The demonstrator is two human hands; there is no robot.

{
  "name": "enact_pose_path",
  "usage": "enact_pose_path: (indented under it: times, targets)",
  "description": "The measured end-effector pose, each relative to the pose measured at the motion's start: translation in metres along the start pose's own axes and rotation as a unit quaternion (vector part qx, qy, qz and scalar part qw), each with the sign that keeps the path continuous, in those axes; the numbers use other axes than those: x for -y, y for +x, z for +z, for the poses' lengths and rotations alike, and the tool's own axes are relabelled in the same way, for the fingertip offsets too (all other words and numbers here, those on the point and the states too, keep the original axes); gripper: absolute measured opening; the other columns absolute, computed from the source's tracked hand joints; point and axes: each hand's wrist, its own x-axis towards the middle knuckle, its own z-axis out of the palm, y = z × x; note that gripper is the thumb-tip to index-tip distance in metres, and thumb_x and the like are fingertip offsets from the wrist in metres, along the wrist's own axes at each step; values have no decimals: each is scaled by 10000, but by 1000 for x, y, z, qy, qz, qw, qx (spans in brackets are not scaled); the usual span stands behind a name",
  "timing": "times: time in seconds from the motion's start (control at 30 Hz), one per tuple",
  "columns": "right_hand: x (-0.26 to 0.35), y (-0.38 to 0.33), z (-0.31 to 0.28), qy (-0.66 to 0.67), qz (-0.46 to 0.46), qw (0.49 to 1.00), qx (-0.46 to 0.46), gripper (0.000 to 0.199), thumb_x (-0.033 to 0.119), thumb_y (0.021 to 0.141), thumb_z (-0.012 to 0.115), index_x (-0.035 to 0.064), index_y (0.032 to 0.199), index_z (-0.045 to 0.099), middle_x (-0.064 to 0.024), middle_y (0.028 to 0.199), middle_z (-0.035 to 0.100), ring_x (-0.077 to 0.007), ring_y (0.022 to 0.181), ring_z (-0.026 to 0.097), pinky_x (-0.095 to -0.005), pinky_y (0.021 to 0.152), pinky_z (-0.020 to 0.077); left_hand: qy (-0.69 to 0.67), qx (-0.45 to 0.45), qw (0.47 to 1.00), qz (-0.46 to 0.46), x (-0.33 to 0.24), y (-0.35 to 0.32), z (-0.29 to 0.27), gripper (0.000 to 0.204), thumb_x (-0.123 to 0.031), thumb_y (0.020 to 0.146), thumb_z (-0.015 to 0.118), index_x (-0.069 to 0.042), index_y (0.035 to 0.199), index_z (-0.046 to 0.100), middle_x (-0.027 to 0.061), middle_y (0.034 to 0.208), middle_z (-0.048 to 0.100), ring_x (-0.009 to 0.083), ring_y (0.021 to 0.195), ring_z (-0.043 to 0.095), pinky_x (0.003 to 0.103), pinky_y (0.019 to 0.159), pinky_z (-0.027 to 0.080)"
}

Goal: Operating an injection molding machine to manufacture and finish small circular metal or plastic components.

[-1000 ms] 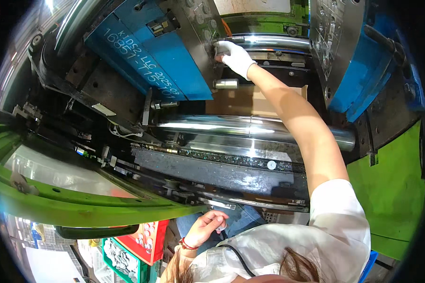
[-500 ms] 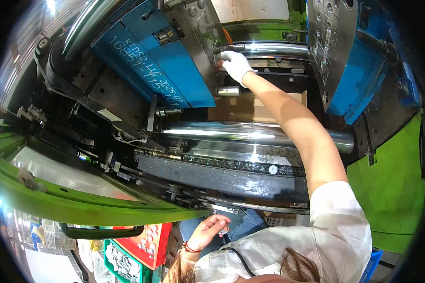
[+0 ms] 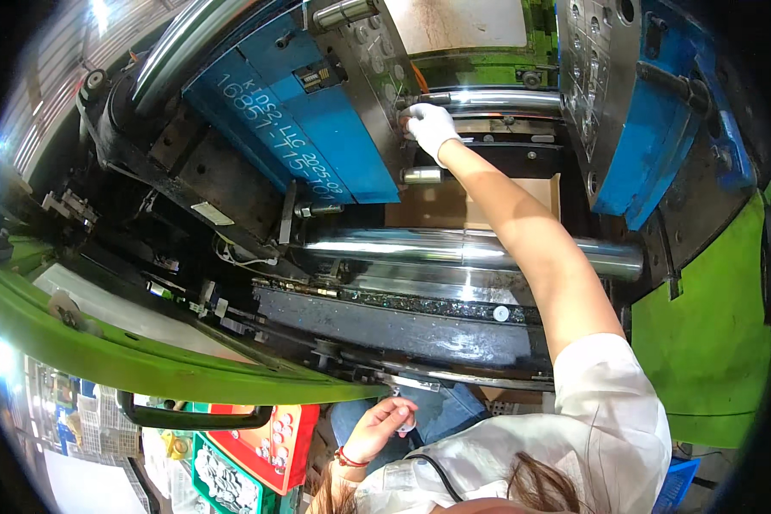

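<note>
My right hand (image 3: 428,127), in a white glove, reaches far up into an open moulding machine. Its fingers press on the grey metal mould face (image 3: 377,77) beside the blue mould block (image 3: 317,128). Whether it grips anything there is hidden. My bare right forearm crosses over the thick shiny steel bar (image 3: 420,248). My left hand (image 3: 384,426), bare with a red bracelet, stays low near my lap below the machine's green edge. Its fingers are curled around what looks like a small pale piece.
A second blue and grey mould half (image 3: 625,111) stands at the right, with a gap and a brown cardboard box (image 3: 441,201) below between the halves. A green guard rail (image 3: 146,360) with a black handle runs along the lower left. Red and green crates (image 3: 257,445) sit beneath it.
My right hand stays at the mould face, shifted only slightly. My left hand has barely moved. The view has tilted a little.
</note>
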Motion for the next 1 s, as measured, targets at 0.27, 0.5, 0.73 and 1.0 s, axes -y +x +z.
enact_pose_path:
  times: [0.27,0.5,0.73,1.0]
  targets:
    - [23,-15,-29,-159,-87,980,78,306,211,811,569,74,1074,645,-165,1052,642,-327,1019,589,-379,899,453,68,8,998,6,-11,12,12,199,-156,962,497,-22,1100,547,24,874,565,93,793,521,217,706,414]
    - [113,-87,-77,-202,-188,921,274,315,201,868,543,34,1132,578,-150,1072,621,-249,938,608,-335,823,486,240,-73,923,292,-53,33,37,230,30,920,451,-13,1146,467,91,1096,513,126,839,539,251,750,468]
    - [176,-217,-62,-20,-141,715,684,357,377,908,516,47,990,626,-86,845,635,-216,777,589,-337,712,473,167,-257,863,402,-86,56,51,537,70,885,502,-50,1336,238,125,1330,342,169,988,555,276,742,530]
    - [175,-220,-61,-17,-144,770,622,331,363,894,528,46,932,615,-115,834,611,-251,796,582,-354,721,458,95,-265,862,421,-90,59,50,560,0,886,562,-83,1345,250,152,1279,392,212,980,558,334,802,532]
